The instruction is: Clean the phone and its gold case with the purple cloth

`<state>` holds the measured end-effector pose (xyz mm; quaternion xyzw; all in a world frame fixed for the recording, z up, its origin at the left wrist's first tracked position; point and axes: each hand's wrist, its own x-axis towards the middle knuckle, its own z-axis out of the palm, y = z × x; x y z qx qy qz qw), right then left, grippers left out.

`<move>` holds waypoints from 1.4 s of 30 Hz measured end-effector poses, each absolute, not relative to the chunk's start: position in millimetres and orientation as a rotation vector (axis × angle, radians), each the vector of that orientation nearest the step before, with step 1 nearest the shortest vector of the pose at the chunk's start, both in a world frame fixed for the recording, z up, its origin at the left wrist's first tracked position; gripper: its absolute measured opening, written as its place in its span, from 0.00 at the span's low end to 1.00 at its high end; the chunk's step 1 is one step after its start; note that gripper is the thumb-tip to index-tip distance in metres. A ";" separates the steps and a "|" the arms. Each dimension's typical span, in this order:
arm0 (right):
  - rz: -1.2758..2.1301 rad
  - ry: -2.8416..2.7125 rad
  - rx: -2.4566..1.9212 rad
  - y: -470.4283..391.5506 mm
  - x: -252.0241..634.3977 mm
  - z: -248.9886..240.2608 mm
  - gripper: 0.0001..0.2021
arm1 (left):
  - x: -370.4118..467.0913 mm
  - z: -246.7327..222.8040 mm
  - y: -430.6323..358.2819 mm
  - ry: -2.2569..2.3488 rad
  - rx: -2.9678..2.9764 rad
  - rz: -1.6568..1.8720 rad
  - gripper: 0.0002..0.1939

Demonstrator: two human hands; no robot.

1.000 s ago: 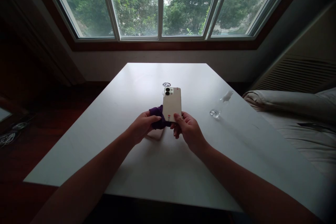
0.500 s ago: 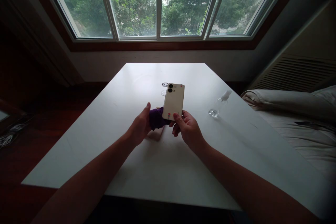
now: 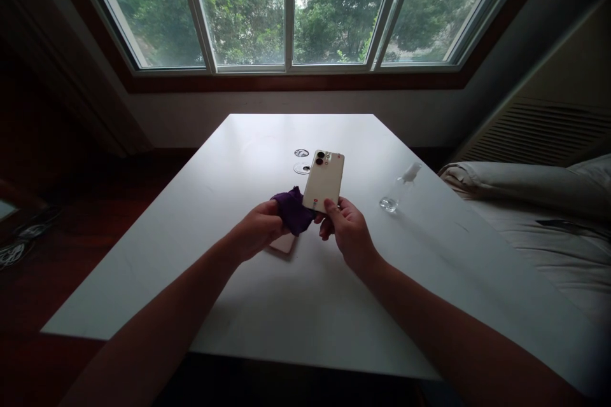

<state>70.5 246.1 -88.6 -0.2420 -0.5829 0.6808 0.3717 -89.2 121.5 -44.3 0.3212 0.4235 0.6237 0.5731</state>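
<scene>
A pale smartphone (image 3: 324, 182), its back with the camera lenses facing me, is pinched at its lower edge by my right hand (image 3: 351, 229). My left hand (image 3: 260, 226) is closed on a bunched purple cloth (image 3: 294, 211), which sits at the phone's lower left corner. Whether the cloth touches the phone is hard to make out. Beneath my left hand and the cloth, a second, pinkish phone (image 3: 285, 246) lies on the white table (image 3: 229, 305), partly hidden.
Two small round items (image 3: 301, 153) lie beyond the phone, one partly behind it. A clear spray bottle (image 3: 399, 191) stands on the right of the table. Alongside the right edge is a bed with light covers (image 3: 515, 216); a window (image 3: 286, 13) is at the back.
The pale phone has shifted slightly right in my right hand. My left thumb has come down from its raised position onto the cloth, which has opened out a little.
</scene>
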 end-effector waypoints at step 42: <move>1.665 -1.994 -0.453 222.2 75.9 -90.6 0.16 | -109.0 -53.2 126.9 1.024 0.676 1.844 0.14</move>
